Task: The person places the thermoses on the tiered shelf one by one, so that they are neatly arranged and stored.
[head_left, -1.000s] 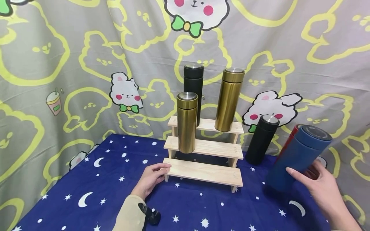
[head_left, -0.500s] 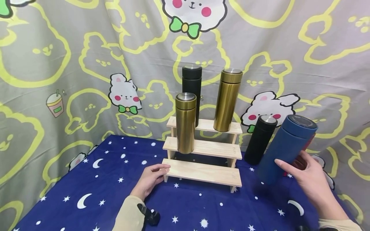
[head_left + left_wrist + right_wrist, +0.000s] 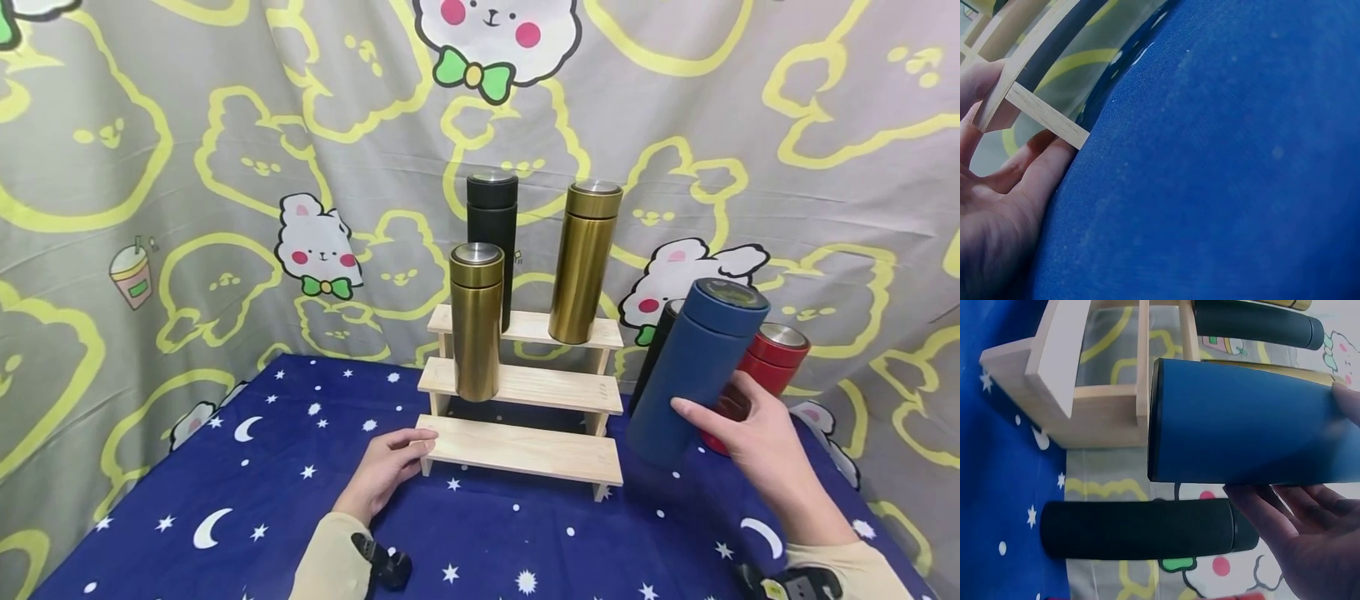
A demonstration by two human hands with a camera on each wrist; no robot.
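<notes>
The right hand [image 3: 757, 433] reaches in from the lower right, its forearm slanting up and to the left out of a pale sleeve [image 3: 847, 567], with a dark strapped device [image 3: 795, 583] at the wrist. Its grip is closed around the lower part of a blue flask [image 3: 693, 375], the thumb along the near side and the fingers bent behind it; the right wrist view shows thumb and fingers on opposite sides of the body. The flask is lid up, just to the right of a three-step wooden stand [image 3: 517, 450], and that same wrist view shows its base raised off the worktop [image 3: 300, 500]. The left hand [image 3: 386, 467] comes from the bottom, palm turned inward, and its grip pinches the left end of the lowest step: in the left wrist view one finger lies over the board's end while others are bent below it, beside the leg. On the stand, a gold flask [image 3: 476, 333] stands at the left of the middle step, and the top step bears a tall black flask [image 3: 491, 217] at the left and another gold flask [image 3: 585, 275] at the right. A second black flask [image 3: 1138, 530] stands partly hidden behind the blue one, and a red flask [image 3: 776, 358] stands behind the right hand.
</notes>
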